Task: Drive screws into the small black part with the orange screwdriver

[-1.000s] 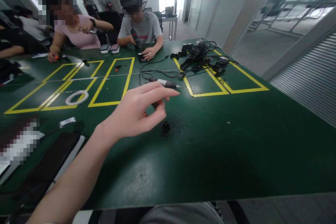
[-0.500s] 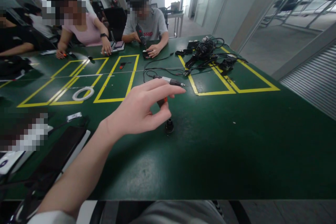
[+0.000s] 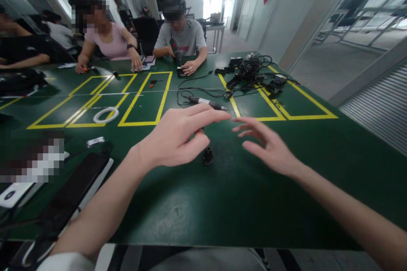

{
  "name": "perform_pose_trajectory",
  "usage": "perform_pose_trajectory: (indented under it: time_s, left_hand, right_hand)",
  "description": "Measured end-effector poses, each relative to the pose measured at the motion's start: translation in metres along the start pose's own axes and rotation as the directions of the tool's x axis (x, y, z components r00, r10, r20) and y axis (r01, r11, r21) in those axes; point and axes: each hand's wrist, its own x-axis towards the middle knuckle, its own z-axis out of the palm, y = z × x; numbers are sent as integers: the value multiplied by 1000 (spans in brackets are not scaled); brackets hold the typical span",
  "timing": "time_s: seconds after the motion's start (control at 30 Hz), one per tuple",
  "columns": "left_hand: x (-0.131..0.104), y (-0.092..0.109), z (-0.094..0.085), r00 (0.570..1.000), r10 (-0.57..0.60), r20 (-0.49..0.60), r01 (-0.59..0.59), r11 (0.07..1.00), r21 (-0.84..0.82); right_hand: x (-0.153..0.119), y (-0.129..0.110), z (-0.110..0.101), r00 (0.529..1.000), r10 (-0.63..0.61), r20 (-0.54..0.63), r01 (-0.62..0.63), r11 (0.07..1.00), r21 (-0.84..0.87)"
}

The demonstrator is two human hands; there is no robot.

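My left hand is over the middle of the table, thumb and fingers curled round a dark object that is mostly hidden. A small black cylindrical piece with a wider base shows just below the thumb; whether it is part of the held object I cannot tell. My right hand hovers at the right, fingers apart and nothing in them, its fingertips close to those of the left. Behind the hands lies a black and silver pen-shaped electric tool with a thin tip and a cable.
Yellow tape frames mark the green table. A white ring of tape lies left, beyond a black slab-like device. Tangled black cables lie far right. Opposite, a co-worker holds a power screwdriver.
My right hand has come into view from the right and reached beside the left. The whole view has shifted slightly; my left hand keeps almost the same pose.
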Motion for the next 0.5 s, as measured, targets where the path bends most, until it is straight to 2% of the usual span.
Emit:
perform_pose_trajectory:
  time_s: [0.13,0.2,0.3,0.43,0.5]
  left_hand:
    - [2,2,6,997,-49,-58,45,996,-76]
    - [5,5,8,994,-89,-62,76,979,-189]
    - [8,8,8,989,-148,28,148,913,-380]
    - [11,2,1,962,-227,154,274,775,-569]
    - [11,-5,-3,953,-219,209,303,681,-667]
  right_hand:
    - [13,-6,29,967,-83,242,56,992,118]
    - [16,-8,43,963,-108,248,81,990,118]
    - [15,-7,56,967,-135,216,124,990,64]
    - [10,-6,62,960,-188,208,215,970,-112]
    - [9,-8,63,958,-197,209,232,960,-158]
